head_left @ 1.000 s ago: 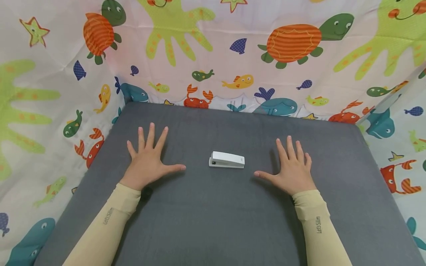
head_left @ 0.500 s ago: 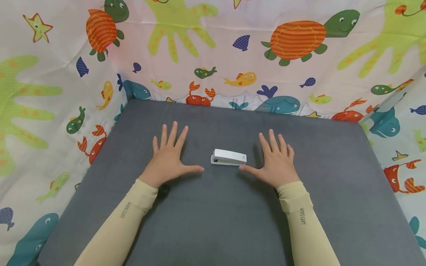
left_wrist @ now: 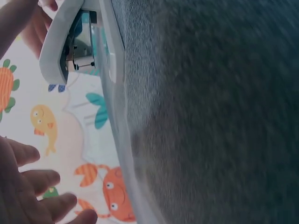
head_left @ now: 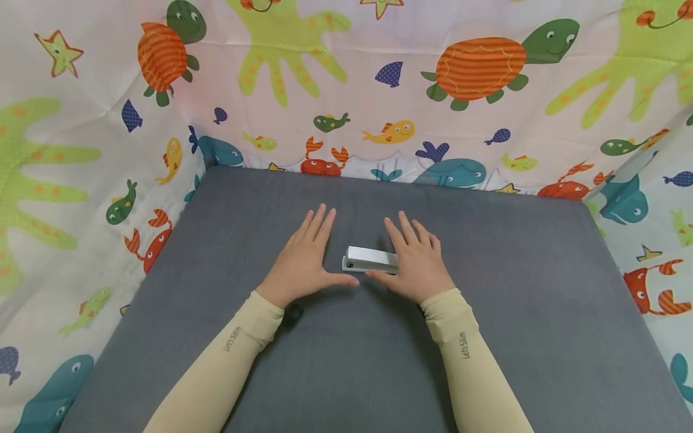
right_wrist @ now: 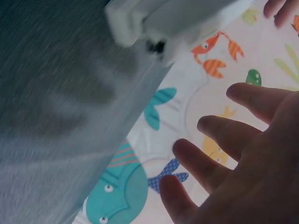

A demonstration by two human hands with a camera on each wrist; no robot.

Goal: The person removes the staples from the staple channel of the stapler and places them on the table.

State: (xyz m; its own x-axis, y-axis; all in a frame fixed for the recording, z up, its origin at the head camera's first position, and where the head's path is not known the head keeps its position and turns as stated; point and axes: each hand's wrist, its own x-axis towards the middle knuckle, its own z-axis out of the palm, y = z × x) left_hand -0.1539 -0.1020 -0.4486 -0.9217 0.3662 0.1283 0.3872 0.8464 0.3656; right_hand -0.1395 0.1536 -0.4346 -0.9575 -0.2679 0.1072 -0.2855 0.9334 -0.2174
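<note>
A white stapler (head_left: pixel 369 258) lies on the grey tabletop between the two hands. My left hand (head_left: pixel 301 262) is just left of it, fingers straight and thumb stretched toward its near side. On the other side my right hand (head_left: pixel 421 264) overlaps the stapler's right end in the head view, its thumb in front of the near edge. The left wrist view shows the open front end of the stapler (left_wrist: pixel 56 51), with the fingers (left_wrist: pixel 49 179) spread below. In the right wrist view the stapler (right_wrist: pixel 182 23) is blurred, apart from the outstretched fingers (right_wrist: pixel 219 135).
The grey tabletop (head_left: pixel 335 361) reaches back to a fabric curtain (head_left: pixel 346 90) printed with turtles, crabs and fish. The curtain also runs along the left and right sides. Pale sleeves with dark lettering cover both forearms.
Both hands have come inward from either side toward the stapler, the left moving right and the right moving left. The stapler has stayed in place on the table.
</note>
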